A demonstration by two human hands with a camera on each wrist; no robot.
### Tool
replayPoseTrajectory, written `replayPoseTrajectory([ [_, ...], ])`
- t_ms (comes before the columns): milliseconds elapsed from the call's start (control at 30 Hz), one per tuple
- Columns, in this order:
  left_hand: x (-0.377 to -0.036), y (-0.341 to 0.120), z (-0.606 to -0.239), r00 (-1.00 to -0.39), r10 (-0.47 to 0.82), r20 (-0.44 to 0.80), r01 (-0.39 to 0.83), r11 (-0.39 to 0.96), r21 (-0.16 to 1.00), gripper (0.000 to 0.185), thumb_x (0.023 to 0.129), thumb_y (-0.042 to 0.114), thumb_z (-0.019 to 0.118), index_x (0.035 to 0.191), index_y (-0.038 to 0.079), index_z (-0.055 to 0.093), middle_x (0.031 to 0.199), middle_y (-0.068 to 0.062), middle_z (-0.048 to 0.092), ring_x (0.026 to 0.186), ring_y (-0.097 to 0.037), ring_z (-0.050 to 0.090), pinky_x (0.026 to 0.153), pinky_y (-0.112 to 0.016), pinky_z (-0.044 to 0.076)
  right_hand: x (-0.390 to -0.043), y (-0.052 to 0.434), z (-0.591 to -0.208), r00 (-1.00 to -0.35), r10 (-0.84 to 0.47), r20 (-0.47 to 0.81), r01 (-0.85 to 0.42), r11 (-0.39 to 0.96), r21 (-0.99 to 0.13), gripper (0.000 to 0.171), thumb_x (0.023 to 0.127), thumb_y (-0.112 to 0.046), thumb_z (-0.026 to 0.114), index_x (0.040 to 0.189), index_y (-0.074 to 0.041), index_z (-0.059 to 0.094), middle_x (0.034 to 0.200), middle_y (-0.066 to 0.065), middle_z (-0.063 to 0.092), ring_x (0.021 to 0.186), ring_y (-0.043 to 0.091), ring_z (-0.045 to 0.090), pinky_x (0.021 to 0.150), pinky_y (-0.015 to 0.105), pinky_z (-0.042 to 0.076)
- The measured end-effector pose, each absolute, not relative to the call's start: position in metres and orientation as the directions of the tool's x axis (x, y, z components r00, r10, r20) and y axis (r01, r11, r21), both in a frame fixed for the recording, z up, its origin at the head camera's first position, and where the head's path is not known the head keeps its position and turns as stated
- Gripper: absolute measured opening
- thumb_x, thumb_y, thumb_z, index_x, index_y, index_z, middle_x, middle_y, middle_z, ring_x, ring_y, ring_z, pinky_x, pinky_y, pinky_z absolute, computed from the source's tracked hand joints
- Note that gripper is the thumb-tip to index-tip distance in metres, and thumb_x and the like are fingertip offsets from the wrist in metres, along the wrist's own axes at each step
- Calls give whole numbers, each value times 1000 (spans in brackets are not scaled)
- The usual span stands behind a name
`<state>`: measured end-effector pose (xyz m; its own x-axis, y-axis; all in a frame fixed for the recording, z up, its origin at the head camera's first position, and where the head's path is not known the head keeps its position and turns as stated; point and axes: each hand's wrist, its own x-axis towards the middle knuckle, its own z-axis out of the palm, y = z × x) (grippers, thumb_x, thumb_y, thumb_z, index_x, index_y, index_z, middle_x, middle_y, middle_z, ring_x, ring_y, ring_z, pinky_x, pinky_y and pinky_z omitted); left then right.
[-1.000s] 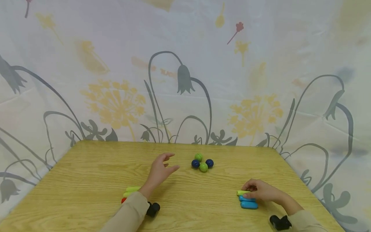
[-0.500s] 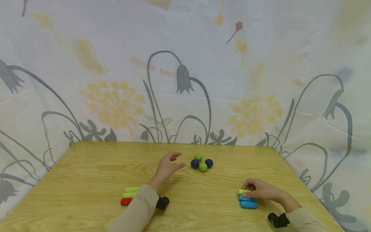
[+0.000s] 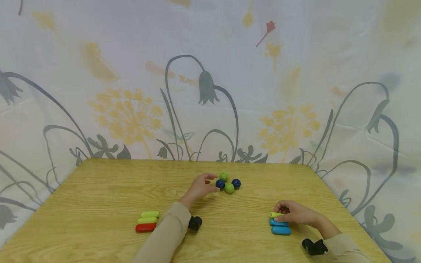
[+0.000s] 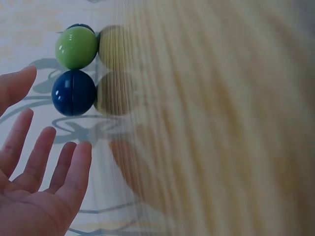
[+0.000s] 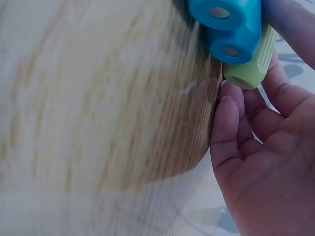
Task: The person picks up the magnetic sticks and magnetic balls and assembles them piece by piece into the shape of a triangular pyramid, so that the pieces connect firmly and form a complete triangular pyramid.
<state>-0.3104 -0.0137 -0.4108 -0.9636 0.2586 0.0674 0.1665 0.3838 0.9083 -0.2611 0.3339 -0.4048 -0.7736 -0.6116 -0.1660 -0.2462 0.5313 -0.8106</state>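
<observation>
My left hand (image 3: 201,187) reaches to the ball cluster at the back, thumb and fingers spread on the near side of a dark blue ball (image 3: 220,184). In the left wrist view that blue ball (image 4: 74,93), with a seam round it, sits beyond the fingertips, next to a light green ball (image 4: 76,47). A second green ball (image 3: 223,176) and a second blue ball (image 3: 236,183) complete the group. My right hand (image 3: 297,213) pinches a yellow-green ridged stick (image 5: 251,66), its thumb lying across by the adjoining blue stick (image 3: 279,223). Another blue stick (image 3: 281,230) lies in front.
On the left lie two yellow-green sticks (image 3: 149,214) and a red stick (image 3: 145,228), side by side. Black wrist cameras (image 3: 195,223) sit on both wrists. The wooden table (image 3: 108,190) ends at a flower-printed curtain (image 3: 210,124).
My left hand has moved right across the table to the blue ball, uncovering the red stick. My right hand stays at its sticks. The head view has shifted slightly.
</observation>
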Motion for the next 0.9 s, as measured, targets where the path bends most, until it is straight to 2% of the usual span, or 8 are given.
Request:
replayPoseTrajectory([
  [267,-323,-11,-409,-950,312,27,160,409,898,44,82,6,71,123,6,58,131,-14,49,122,-38,42,92,-45,43,-264,329,-407,-823,-555,-120,-277,577,-768,20,90,-17,63,94,1,55,79,3,50,68,10,44,59,25,36],
  [467,-326,-9,-407,-942,336,20,180,454,873,43,80,7,73,121,5,59,126,-16,52,116,-37,46,91,-45,43,-261,325,-403,-855,-507,-111,-266,611,-746,23,90,-21,64,95,-1,56,83,5,53,71,14,48,62,27,41],
  [733,-329,-3,-408,-938,346,20,204,502,841,39,79,7,74,116,3,62,119,-16,54,104,-32,53,84,-40,46,-258,320,-402,-849,-529,-3,-321,519,-792,19,90,-15,62,96,2,56,81,8,53,66,11,46,57,28,42],
  [900,-329,-1,-410,-945,327,17,194,517,834,28,78,9,76,103,5,63,114,-13,57,97,-27,55,81,-39,46,-256,313,-404,-843,-537,41,-350,487,-800,19,89,-13,64,95,3,55,80,7,53,63,9,45,55,27,42],
])
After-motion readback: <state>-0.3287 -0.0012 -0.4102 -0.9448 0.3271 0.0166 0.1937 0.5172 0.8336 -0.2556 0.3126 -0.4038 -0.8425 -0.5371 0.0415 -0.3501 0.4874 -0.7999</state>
